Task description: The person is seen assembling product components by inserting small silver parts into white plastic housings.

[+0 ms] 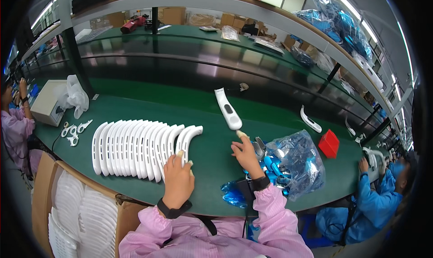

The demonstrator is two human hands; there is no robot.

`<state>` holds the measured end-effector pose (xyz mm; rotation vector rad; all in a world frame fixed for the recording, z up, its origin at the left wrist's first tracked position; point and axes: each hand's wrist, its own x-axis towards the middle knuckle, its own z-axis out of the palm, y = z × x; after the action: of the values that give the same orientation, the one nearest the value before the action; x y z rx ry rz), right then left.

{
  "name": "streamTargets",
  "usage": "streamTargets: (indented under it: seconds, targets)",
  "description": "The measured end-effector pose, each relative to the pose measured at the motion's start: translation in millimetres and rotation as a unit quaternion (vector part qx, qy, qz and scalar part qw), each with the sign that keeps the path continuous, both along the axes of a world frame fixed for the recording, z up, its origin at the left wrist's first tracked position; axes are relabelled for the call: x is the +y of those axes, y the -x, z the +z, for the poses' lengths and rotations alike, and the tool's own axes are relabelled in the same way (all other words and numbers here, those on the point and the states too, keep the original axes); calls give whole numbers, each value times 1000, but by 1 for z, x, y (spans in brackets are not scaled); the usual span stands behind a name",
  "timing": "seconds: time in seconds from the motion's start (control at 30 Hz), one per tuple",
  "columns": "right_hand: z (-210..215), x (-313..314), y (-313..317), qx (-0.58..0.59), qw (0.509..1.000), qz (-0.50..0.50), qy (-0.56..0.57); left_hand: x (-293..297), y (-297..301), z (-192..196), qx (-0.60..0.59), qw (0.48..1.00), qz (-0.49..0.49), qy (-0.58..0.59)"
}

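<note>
A row of white curved plastic shells [131, 147] with small slots stands side by side on the green bench. My left hand [179, 179] grips the lower end of the rightmost white curved shell [188, 138], fingertips in pale finger cots. My right hand [248, 156] is empty, its fingers apart and the index finger stretched toward the lower tip of a white handheld housing [228, 111] with a dark oval window. Whether that fingertip touches the housing I cannot tell. Beside my right hand lie shiny blue and silver parts [273, 165], partly under a clear plastic bag [300, 163].
At lower left a cardboard box [45, 204] holds stacked white shells. White scissor-like pieces [74, 132] lie near a beige box [48, 103]. A red bin [329, 144] and another white curved housing [310, 119] are to the right. People sit on both sides. A shelf crosses above.
</note>
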<state>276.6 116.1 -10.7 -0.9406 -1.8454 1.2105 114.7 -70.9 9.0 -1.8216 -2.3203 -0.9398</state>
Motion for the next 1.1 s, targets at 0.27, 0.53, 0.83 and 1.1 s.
streamTargets:
  seconds: [0.27,0.53,0.83,1.1]
  targets:
    - [-6,1,-25,-407,830,-2,-381,-24,-12,2,-29,1000,-1,-8]
    - [26,-20,-8,-103,940,-64,-320,-24,-40,22,-197,975,-97,-37]
    - [61,-121,-24,58,998,8,-21,-22,-64,8,-476,852,-191,-109]
    - [61,-135,-45,69,993,91,32,-36,-63,12,-491,832,-251,-65]
